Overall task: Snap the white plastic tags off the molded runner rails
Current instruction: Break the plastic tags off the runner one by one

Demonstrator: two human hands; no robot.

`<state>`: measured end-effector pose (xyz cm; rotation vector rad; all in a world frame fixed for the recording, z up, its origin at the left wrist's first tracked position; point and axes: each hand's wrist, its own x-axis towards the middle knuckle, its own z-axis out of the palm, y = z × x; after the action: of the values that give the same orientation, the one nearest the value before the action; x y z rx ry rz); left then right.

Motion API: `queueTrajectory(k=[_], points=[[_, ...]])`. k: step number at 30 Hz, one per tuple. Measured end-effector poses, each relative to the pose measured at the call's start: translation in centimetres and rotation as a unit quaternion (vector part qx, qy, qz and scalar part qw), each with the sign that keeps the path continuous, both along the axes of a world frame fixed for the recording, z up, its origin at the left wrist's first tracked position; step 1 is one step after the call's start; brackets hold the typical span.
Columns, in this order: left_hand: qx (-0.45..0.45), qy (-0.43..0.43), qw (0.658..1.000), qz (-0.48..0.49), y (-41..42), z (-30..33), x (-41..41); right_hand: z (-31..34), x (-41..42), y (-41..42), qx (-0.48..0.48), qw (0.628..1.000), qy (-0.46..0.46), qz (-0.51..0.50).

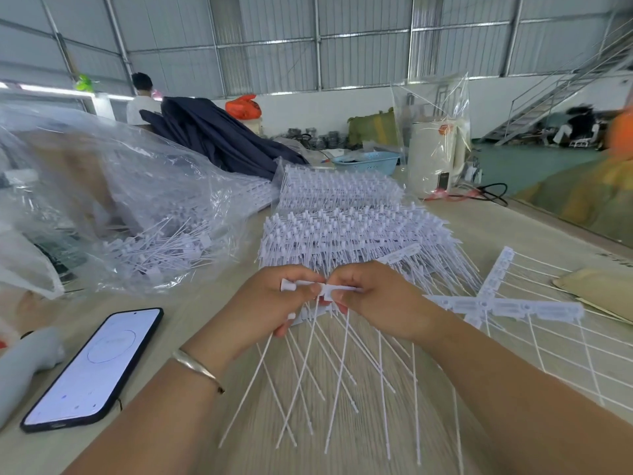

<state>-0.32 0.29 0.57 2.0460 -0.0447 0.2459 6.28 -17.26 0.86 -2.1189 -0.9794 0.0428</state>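
While bagged, loose tags [161, 248] aplenty.

My forearms are bare, with no sleeves. My left wrist [197, 366] carries one thin silver bangle [198, 369], open-ended toward 4 o'clock.

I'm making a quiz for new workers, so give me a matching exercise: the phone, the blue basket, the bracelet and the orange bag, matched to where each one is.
Things:
1. phone
2. blue basket
3. bracelet
4. orange bag

Places:
A. on the left wrist
B. far back, behind the dark cloth
C. flat on the table, left of the hands
D. beyond the stacked white tags, beside the white kettle

Pairs: 1-C, 2-D, 3-A, 4-B
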Motion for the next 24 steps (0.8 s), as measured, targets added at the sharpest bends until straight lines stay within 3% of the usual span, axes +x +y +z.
queueTrajectory(k=[10,14,16,19,24], points=[[0.164,-0.028,0.986,0.026,-1.7,-0.2,0.2,-0.6,-1.2,1.0,-0.095,0.971,-0.176,-0.13],[0.159,-0.039,0.986,0.039,-2.1,-0.3,0.4,-0.3,-1.7,1.3,-0.094,0.966,-0.191,-0.146],[0.11,-0.022,0.993,0.027,-2.1,0.0,0.3,-0.3,-1.3,1.2,-0.072,0.976,-0.151,-0.138],[0.027,0.001,1.0,-0.002,-1.9,0.5,0.0,-0.4,-0.4,0.6,0.023,0.997,-0.015,-0.072],[-0.019,-0.009,0.999,-0.043,-1.9,0.5,-0.3,-0.4,0.1,-0.2,0.14,0.983,0.113,0.028]])
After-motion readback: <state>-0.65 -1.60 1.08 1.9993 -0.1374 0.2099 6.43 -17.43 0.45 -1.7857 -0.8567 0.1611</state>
